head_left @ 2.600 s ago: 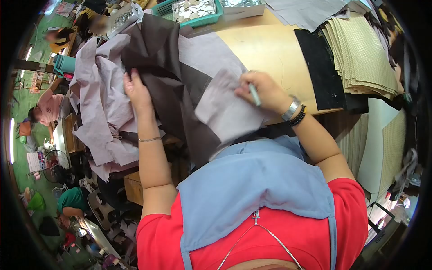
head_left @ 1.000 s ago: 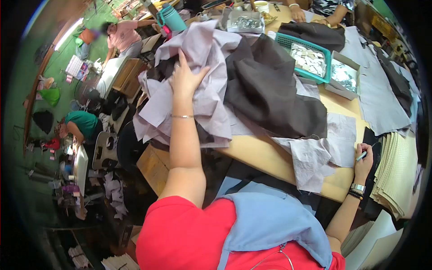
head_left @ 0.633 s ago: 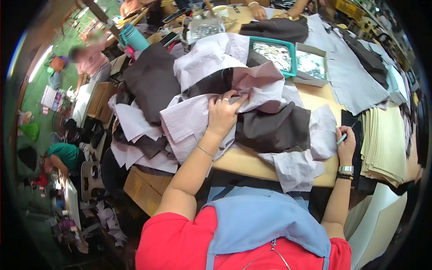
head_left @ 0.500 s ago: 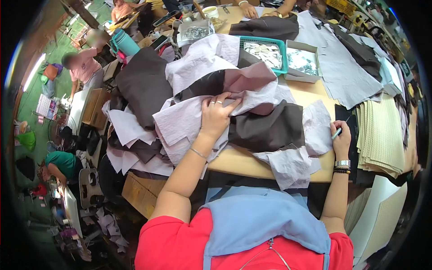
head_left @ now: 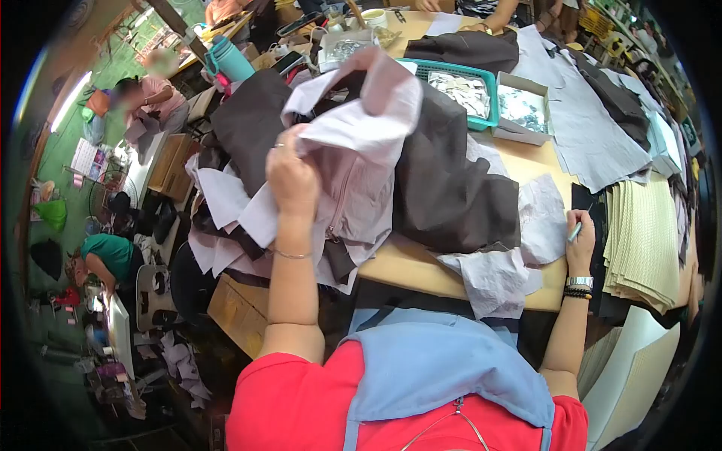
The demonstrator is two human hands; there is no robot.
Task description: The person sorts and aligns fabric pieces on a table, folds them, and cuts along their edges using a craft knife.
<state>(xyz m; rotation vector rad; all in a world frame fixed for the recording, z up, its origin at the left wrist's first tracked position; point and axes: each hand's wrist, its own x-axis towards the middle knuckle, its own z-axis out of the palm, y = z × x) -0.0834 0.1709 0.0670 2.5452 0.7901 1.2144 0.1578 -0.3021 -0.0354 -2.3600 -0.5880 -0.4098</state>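
Note:
My left hand is closed on a pale lilac fabric piece, lifted and folded over above the table, its upper part smeared by motion. A zipper runs down its hanging side. Dark brown fabric lies crumpled just right of it. At the table's right edge my right hand is closed round a slim light-blue pen-like tool. Beside that hand lies another wrinkled lilac piece.
A teal basket of small white pieces and an open carton stand at the back. Stacked cream sheets lie right. A turquoise bottle stands back left. Another person's arm rests across the table. Fabric piles cover the left side.
My left hand has gripped the lilac fabric, raised it and drawn it leftward, showing the zipper and more brown fabric. My right hand keeps the pen-like tool, now tilted differently.

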